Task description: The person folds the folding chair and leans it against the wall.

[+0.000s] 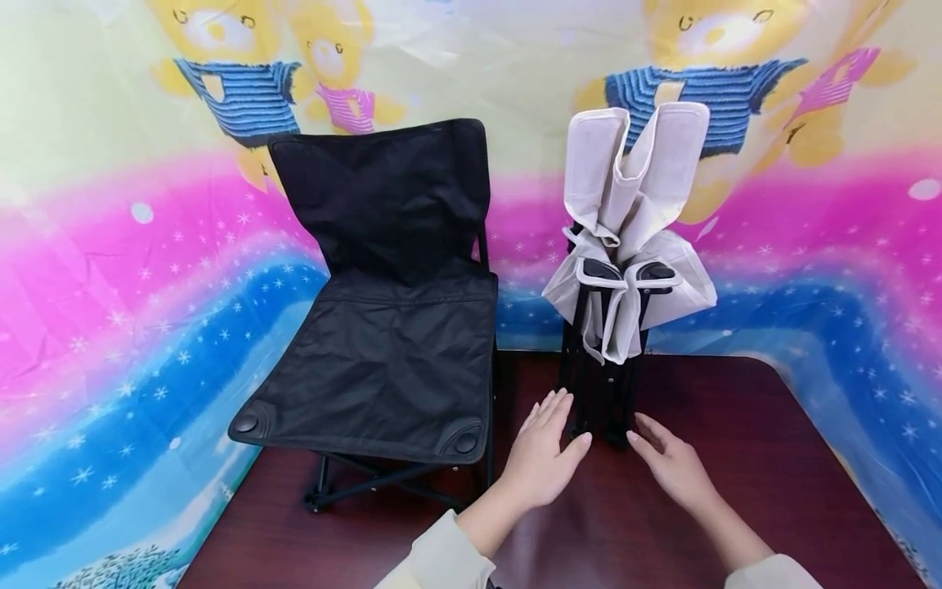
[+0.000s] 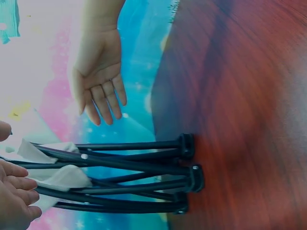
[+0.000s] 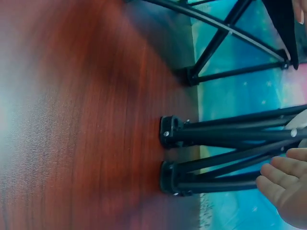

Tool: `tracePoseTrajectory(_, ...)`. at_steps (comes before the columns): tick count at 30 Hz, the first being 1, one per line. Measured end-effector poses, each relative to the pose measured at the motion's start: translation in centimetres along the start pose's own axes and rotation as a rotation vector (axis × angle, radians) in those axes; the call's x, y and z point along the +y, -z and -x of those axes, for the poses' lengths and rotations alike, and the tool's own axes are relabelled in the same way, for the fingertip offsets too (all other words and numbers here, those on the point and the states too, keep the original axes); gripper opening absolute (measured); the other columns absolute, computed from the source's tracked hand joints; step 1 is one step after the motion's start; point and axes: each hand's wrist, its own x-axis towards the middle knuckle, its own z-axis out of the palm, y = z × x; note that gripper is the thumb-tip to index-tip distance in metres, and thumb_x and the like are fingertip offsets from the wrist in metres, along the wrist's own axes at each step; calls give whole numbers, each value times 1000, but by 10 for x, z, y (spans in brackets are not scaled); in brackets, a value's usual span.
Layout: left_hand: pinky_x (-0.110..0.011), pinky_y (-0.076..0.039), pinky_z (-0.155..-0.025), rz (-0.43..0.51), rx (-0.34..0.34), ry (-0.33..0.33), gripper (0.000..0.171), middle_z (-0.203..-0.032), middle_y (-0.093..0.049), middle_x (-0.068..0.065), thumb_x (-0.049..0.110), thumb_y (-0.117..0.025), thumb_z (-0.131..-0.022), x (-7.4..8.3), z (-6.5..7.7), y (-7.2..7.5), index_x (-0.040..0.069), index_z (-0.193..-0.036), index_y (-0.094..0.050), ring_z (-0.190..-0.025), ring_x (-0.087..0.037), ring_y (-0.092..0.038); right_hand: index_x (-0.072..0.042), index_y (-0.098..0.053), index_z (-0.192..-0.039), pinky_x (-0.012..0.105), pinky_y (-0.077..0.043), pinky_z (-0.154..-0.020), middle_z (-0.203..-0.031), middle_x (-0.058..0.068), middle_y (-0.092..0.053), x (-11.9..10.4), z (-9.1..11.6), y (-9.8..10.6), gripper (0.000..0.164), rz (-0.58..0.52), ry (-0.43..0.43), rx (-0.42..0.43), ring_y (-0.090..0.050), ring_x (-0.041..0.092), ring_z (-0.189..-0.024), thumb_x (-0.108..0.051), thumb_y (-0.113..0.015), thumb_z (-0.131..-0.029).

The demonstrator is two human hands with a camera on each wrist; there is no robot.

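Your left hand and right hand hold nothing, fingers relaxed. Folded chair, near desk back edge: probably light, floppy cloth; grip stiff legs.

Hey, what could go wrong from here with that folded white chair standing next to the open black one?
The folded white chair stands on closely bunched legs, so a nudge might tip it. The left grip and right grip are open near those legs, and might get pinched if the frame unfolds. The black chair sits close beside it, so spreading the white one might bump it.
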Motion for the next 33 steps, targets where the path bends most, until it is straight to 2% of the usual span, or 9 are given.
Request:
tracePoseTrajectory(8,-32,-13,-103,-97,42,-79,55,-139,-25,-2,40,-34,-90,5,10,19,6,-134,-31,-127,-10,-14,-1,-40,-127,53,-35,-83,-122,25,-43,-19,9,-2,54,128,201,98,-41,38,-109,-35,-48,-87)
tracePoseTrajectory(16,-33,-11,-103,-157,77,-93,56,-139,-26,-4,40,-36,-90,4,20,35,6,-133,-32,-128,-11,-12,0,-42,-126,50,-37,-84,-126,21,-41,-38,17,-3,52,162,355,148,-43,35,-109,-28,-54,-85)
tracePoseTrajectory(21,-34,-10,-103,-178,74,-93,55,-138,-26,-5,38,-39,-89,2,26,45,5,-132,-34,-128,-12,-12,0,-43,-126,49,-33,-86,-126,19,-42,-47,21,-4,53,203,396,164,-39,33,-113,-27,-56,-83)
tracePoseTrajectory(28,-34,-11,-103,-203,76,-101,57,-139,-25,-5,42,-36,-89,-3,32,56,5,-133,-32,-128,-12,-12,-1,-41,-127,48,-32,-87,-127,15,-41,-56,24,-5,55,231,427,162,-37,30,-115,-30,-57,-83)
tracePoseTrajectory(33,-34,-9,-103,-210,95,-69,58,-139,-24,-5,40,-39,-88,-10,37,66,6,-134,-29,-128,-14,-12,-4,-42,-127,40,-31,-90,-129,12,-41,-60,25,-8,55,289,477,192,-36,26,-117,-31,-58,-82)
